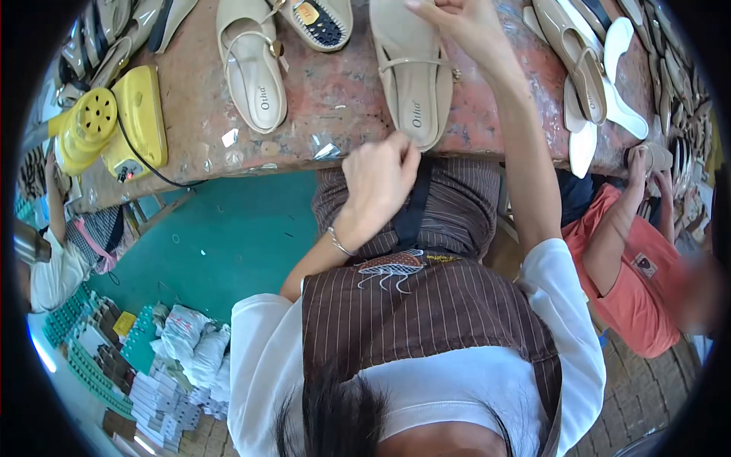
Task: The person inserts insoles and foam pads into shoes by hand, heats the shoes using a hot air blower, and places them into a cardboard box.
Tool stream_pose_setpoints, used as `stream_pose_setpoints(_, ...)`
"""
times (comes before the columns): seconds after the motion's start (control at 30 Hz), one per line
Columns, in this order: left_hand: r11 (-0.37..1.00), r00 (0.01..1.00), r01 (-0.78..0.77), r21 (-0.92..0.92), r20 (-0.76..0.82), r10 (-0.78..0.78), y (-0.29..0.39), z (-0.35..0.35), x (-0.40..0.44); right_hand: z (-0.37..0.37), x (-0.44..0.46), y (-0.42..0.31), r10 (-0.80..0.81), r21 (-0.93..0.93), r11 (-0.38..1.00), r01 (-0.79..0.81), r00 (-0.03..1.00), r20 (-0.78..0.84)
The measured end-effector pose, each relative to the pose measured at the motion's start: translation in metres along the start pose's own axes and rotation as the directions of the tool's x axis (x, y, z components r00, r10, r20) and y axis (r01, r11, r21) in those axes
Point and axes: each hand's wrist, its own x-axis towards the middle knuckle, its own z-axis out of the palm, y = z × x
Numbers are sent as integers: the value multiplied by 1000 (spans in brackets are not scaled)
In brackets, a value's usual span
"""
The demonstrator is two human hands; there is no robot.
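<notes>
A beige slip-on shoe (415,95) with a thin strap and "Otha" on its insole lies on the worn red table in front of me, heel towards my body. My left hand (384,179) is closed at its heel, with finger ends against the heel edge. Over the front part, my right hand (464,27) rests with bent fingers and the thumb on the upper. The top edge of the picture cuts off the toe and part of those fingers. To the left lies a similar beige shoe (255,68), beside one showing its black-patterned sole (318,27).
A yellow device (137,122) with a round vented head and a cable stands at left. More shoes (571,53) and white shoe-shaped pieces (620,84) lie at right. A co-worker in an orange shirt (632,266) handles a shoe there; another person (57,259) is at left.
</notes>
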Motion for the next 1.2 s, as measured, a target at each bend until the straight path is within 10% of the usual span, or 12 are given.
stream_pose_setpoints(0.07,996,985,37,86,165,-51,13,5,-1,-10,-14,-33,46,58,997,-57,985,167)
stream_pose_setpoints(0.2,849,838,-445,284,-203,507,10,31,1,1,-95,-28,-399,-460,783,419,905,145)
stream_pose_setpoints(1.2,856,900,-378,353,-78,429,-5,62,9,53,-53,33,-718,-767,454,454,696,-14)
